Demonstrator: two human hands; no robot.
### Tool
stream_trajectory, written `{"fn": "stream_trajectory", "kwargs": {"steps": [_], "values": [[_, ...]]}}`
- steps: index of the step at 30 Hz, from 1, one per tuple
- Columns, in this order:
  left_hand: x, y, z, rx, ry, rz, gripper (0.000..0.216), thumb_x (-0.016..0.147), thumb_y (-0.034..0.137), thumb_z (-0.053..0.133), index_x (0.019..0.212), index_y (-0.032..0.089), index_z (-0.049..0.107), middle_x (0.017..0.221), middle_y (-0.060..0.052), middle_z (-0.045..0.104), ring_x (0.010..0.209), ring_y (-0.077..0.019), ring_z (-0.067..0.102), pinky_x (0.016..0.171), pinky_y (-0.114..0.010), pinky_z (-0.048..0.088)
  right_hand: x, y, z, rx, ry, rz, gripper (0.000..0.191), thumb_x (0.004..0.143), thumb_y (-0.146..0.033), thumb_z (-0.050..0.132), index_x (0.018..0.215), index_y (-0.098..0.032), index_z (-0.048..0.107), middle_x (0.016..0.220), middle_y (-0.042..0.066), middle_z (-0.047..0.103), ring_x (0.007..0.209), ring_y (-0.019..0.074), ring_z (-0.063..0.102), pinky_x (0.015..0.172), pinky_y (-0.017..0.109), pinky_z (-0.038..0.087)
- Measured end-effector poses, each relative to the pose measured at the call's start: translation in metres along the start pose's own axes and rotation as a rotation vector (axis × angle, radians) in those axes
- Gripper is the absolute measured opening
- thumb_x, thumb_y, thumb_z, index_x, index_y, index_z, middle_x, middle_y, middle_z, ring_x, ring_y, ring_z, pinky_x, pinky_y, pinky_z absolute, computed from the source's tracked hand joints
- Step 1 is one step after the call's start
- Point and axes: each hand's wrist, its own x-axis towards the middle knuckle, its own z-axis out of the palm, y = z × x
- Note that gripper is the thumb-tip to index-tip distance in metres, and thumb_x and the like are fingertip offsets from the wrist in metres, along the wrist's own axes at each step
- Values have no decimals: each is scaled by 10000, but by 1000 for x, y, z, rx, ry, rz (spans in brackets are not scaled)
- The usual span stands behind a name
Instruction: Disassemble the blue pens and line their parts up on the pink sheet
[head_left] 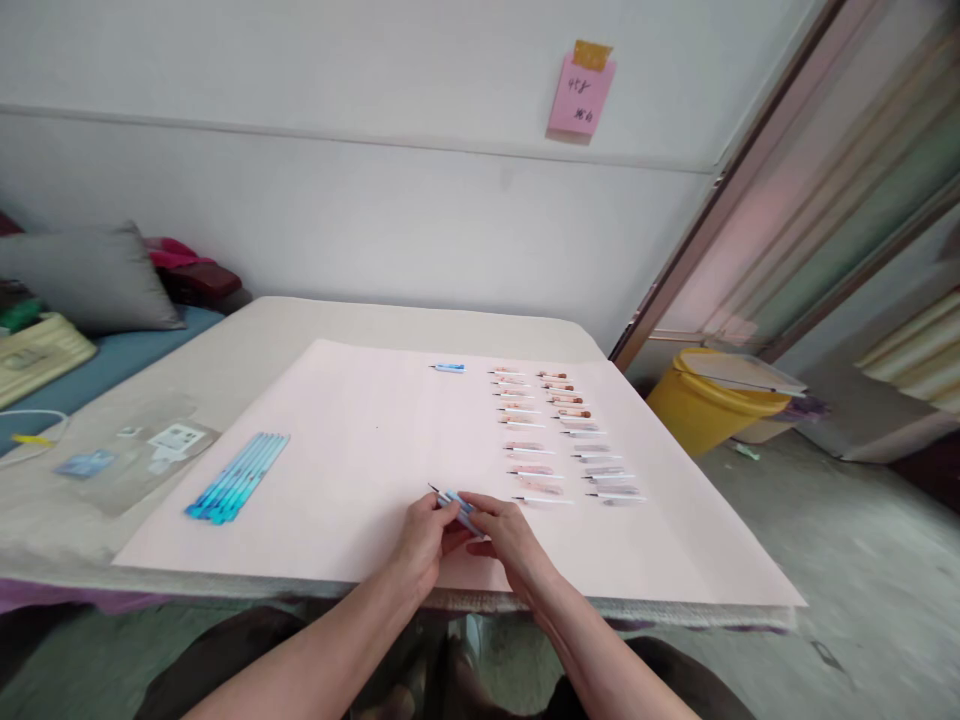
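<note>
Close to the front edge of the pink sheet, my left hand (427,530) and my right hand (501,525) meet around a blue pen (459,508). Fingers of both hands are closed on it, and they cover much of its length. A thin dark tip sticks out at its upper left; whether this belongs to a separate refill I cannot tell. Farther back lies a small blue pen set (450,368) with a similar dark tip. Several light-blue pens (238,478) lie side by side to the left of my hands.
Two columns of white refills with pinkish and brown pen parts (531,447) lie to the right. A clear plastic bag (142,455) rests at the left on the cream table cover (360,318). A yellow bin (686,400) stands on the floor beyond the table's right side.
</note>
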Motion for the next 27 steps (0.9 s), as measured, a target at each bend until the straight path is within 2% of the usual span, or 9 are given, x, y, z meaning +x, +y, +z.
{"fn": "stream_trajectory", "kwargs": {"steps": [2, 8, 12, 16, 19, 22, 27], "values": [[0, 1, -2, 34, 10, 49, 146, 656, 204, 673, 740, 134, 576, 674, -44, 629, 614, -162, 605, 635, -320, 493, -1, 0, 1, 34, -27, 10, 398, 654, -250, 598, 1043, -195, 661, 869, 52, 681, 761, 170, 611, 587, 257, 474], [4, 0, -7, 196, 93, 110, 228, 599, 296, 730, 696, 129, 609, 576, 8, 564, 485, -67, 473, 454, -187, 340, 6, 8, 1, 104, 0, 13, 420, 636, -245, 664, 1047, -156, 666, 659, 12, 637, 537, 95, 569, 559, 246, 484], [7, 7, -8, 152, 27, 31, 249, 571, 274, 753, 699, 127, 598, 531, 34, 500, 455, -47, 431, 438, -174, 323, 9, 8, -5, 140, -11, 29, 449, 613, -256, 700, 1046, -143, 663, 644, 7, 626, 515, 94, 567, 573, 266, 494], [7, 25, -12, 181, -50, -26, 298, 589, 303, 747, 796, 156, 592, 609, 11, 554, 519, -75, 508, 481, -184, 386, 7, 2, -12, 147, -41, 41, 437, 619, -228, 680, 1043, -125, 659, 656, 25, 639, 525, 99, 574, 581, 269, 483], [9, 37, -18, 286, -137, -1, 349, 602, 339, 738, 887, 187, 606, 660, 1, 582, 543, -92, 537, 473, -188, 393, 6, -2, -15, 99, -97, 37, 408, 626, -230, 665, 1021, -126, 667, 631, 21, 627, 512, 98, 560, 535, 252, 455], [13, 42, -21, 406, -220, 34, 291, 596, 309, 741, 824, 160, 637, 647, -10, 584, 537, -94, 539, 485, -199, 410, 5, -4, -16, 51, -126, 27, 381, 626, -226, 653, 995, -133, 671, 619, 11, 616, 502, 97, 550, 501, 239, 432], [17, 37, -20, 413, -208, 84, 208, 621, 274, 725, 755, 130, 655, 635, -18, 589, 517, -81, 531, 544, -223, 451, 4, -5, -14, 62, -75, 1, 383, 646, -212, 634, 1020, -132, 618, 644, 1, 600, 517, 109, 576, 515, 243, 457]]}}
